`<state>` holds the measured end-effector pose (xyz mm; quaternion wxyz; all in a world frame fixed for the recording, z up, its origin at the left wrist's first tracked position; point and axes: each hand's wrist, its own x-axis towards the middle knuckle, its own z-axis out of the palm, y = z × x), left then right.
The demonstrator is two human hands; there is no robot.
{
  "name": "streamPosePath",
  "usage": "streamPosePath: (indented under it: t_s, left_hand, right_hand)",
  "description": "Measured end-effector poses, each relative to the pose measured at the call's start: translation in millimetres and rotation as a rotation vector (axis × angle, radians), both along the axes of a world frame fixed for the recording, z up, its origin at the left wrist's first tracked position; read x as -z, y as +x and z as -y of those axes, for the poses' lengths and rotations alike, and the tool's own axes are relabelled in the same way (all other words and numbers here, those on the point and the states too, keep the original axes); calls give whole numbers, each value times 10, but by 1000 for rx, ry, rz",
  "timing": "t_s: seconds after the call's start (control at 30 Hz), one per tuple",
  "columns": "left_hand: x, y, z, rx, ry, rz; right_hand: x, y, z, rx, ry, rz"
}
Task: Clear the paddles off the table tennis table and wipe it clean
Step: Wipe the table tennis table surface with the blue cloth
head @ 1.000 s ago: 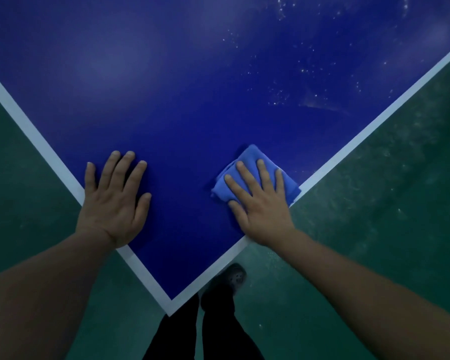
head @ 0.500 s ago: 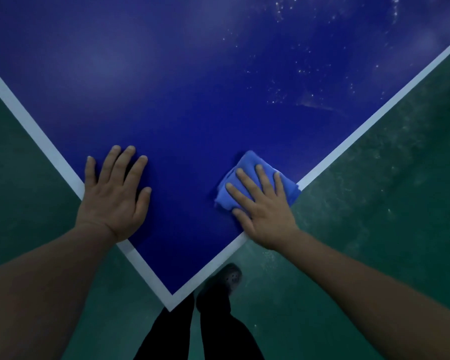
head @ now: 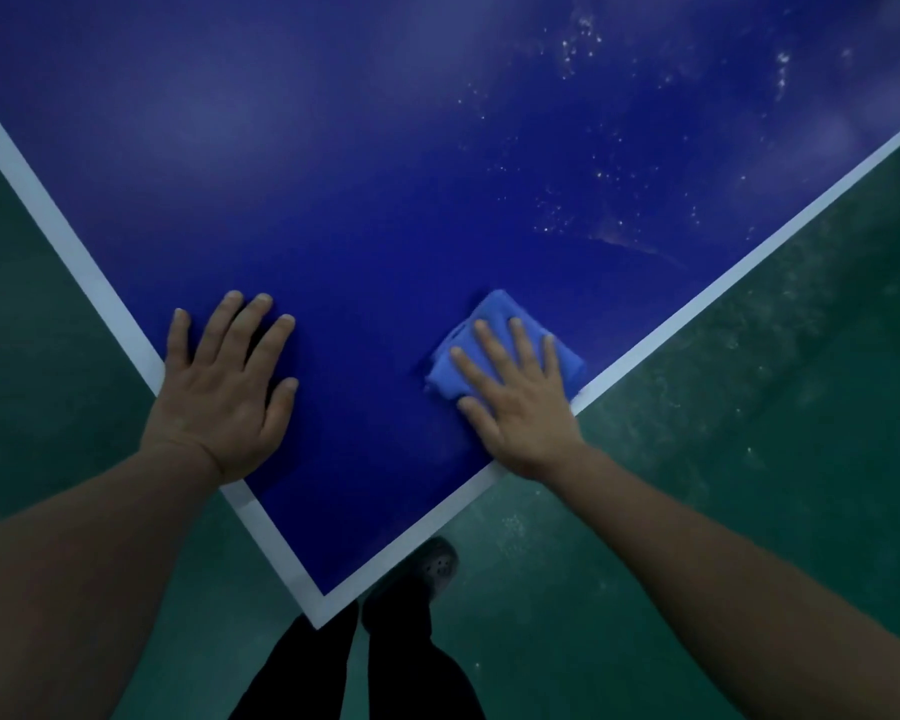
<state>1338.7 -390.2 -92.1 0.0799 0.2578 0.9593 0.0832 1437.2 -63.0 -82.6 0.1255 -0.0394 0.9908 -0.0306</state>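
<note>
A corner of the dark blue table tennis table (head: 375,210) with white edge lines points toward me. My right hand (head: 518,402) presses flat, fingers straight, on a folded light-blue cloth (head: 494,317) close to the right edge line. My left hand (head: 224,387) rests flat on the table by the left edge line, fingers spread. White specks and a smear (head: 624,236) lie on the surface up and to the right of the cloth. No paddles are in view.
Green floor (head: 749,418) surrounds the table corner on both sides. My dark trouser legs and a shoe (head: 437,563) stand just below the corner tip.
The right hand and cloth have slid slightly up and left along the right edge. The left hand stays planted in the same spot.
</note>
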Motion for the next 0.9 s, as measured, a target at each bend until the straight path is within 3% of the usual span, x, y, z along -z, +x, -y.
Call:
streamPosePath:
  t_s: [0.13,0.2,0.4,0.73,0.9]
  left_hand:
    - [-14,2,1,0,2,7]
    - [-19,1,-3,2,-4,9]
    - [-44,-8,-15,-5,-8,10]
    - [-67,-7,-55,-44,-12,6]
    - [-100,-156,-610,-294,113,-18]
  right_hand:
    - [-61,-309,-687,558,54,26]
    - [-82,-391,-657,626,18,-6]
    - [-65,-345,-222,164,-41,-81]
    - [-24,-1047,-578,-500,-43,-85]
    - [-39,-1769,-727,-688,-59,-85]
